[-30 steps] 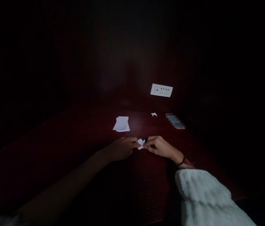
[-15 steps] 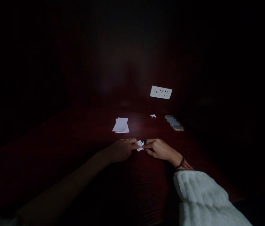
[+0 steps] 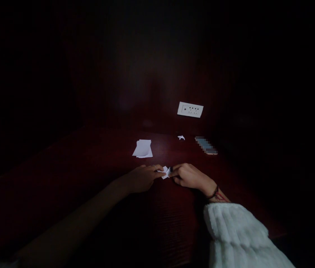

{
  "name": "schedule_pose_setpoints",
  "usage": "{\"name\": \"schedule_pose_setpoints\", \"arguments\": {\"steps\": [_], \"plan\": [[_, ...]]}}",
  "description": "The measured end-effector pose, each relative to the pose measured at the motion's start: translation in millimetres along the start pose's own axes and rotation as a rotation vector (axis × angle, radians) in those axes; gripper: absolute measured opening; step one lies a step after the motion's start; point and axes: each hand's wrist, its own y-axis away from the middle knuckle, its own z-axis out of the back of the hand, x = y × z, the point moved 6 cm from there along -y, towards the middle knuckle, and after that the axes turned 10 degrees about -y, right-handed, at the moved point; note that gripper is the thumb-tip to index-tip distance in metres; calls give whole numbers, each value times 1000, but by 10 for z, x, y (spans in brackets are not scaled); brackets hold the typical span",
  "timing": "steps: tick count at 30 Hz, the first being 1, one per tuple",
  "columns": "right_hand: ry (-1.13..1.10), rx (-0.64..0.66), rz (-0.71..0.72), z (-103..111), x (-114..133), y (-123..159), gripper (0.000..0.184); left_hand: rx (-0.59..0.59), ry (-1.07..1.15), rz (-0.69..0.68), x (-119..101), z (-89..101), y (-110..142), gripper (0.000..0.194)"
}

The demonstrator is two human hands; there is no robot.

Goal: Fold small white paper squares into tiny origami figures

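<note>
A small folded piece of white paper [image 3: 166,172] lies on the dark red table between my two hands, with flaps angled outward. My left hand [image 3: 143,178], a ring on one finger, presses its fingertips on the paper's left side. From the right, my right hand [image 3: 189,175] has its fingers closed at the paper's right edge, pinching a raised flap. A dark and red cord bracelet circles my right wrist, above a thick white sleeve. The fingertips hide part of the paper's edges.
A loose stack of white paper sheets [image 3: 142,149] lies beyond my left hand. Farther back sits a small folded paper piece [image 3: 181,137]. A phone [image 3: 206,145] with a blurred screen rests to its right, and a white wall socket [image 3: 190,109] is above.
My right fingers have drawn slightly back toward the paper's right edge. My left fingers still rest on its left side. The whole view has shifted a little.
</note>
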Motion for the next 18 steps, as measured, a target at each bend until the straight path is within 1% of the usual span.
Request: {"name": "schedule_pose_setpoints", "arguments": {"steps": [3,7,8,13,18], "plan": [[-69,-53,-2,14,-54,10,26,4,19,-7,6,-14,3,53],[-160,-247,-64,69,-185,2,28,5,53,-29,3,-14,-1,54],[-175,-276,-70,66,-209,-8,27,6,61,-31,5,-11,-3,54],[-250,-272,-56,-24,-265,-83,15,10,106,-34,10,33,-10,56],[-269,-289,-66,-63,-302,-115,10,-21,99,-11,26,67,-22,55]]}}
